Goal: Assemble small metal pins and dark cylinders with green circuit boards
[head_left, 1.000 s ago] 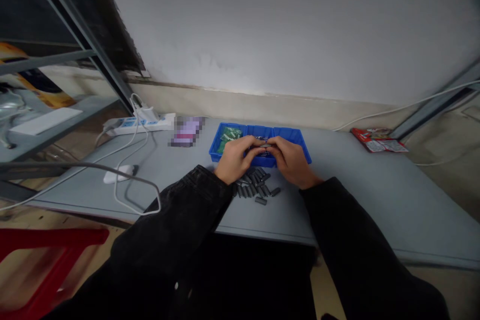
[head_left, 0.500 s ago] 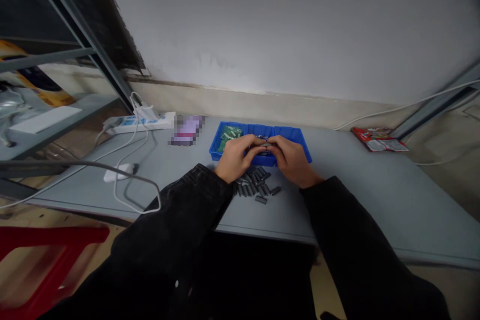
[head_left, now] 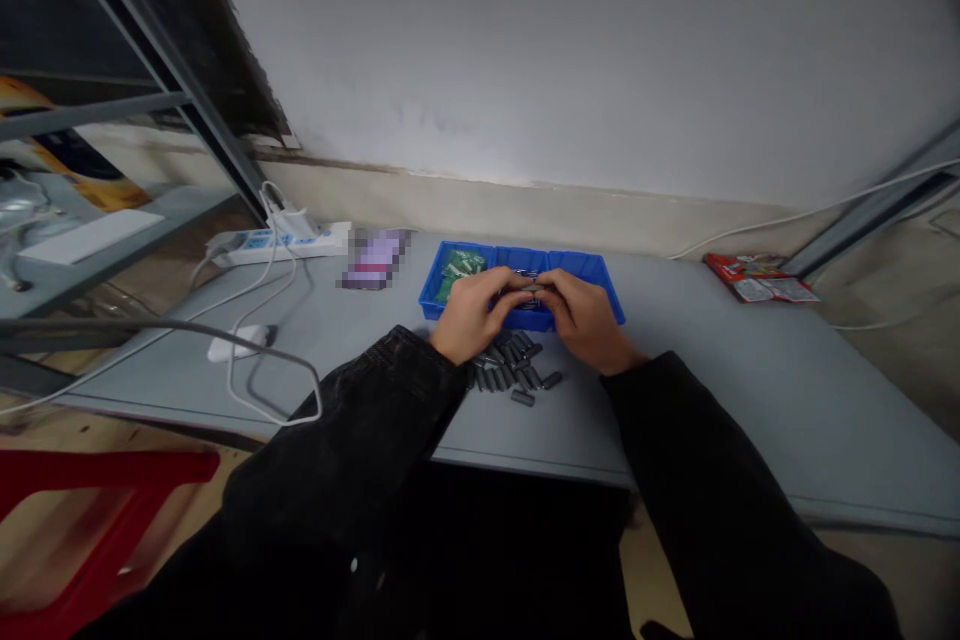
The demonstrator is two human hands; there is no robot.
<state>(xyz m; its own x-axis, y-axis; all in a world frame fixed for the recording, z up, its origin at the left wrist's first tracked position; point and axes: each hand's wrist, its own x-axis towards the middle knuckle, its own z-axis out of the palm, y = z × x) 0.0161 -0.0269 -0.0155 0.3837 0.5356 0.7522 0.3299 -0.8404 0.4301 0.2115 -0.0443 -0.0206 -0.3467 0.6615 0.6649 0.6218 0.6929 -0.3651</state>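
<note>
The work is partway through one small grey piece [head_left: 532, 287], held above the middle compartment of the blue tray [head_left: 616, 308]; whether anything has been joined to it I cannot tell, since fingers cover most of it. Plenty looks unhandled: dark metal cylinders [head_left: 502, 380] lie loose in a heap on the counter [head_left: 720, 380], just in front of the tray (one lies a little apart, nearest the counter's front edge). No finished stack stands out. Slim shiny parts [head_left: 525, 273] show in the middle compartment, green packets [head_left: 463, 265] in the left one.

The left hand [head_left: 472, 315] is closed to a narrow pinch, thumb and forefinger on one end of the piece; the right hand [head_left: 589, 320] pinches the other end likewise, the fingertips nearly meeting.
</note>
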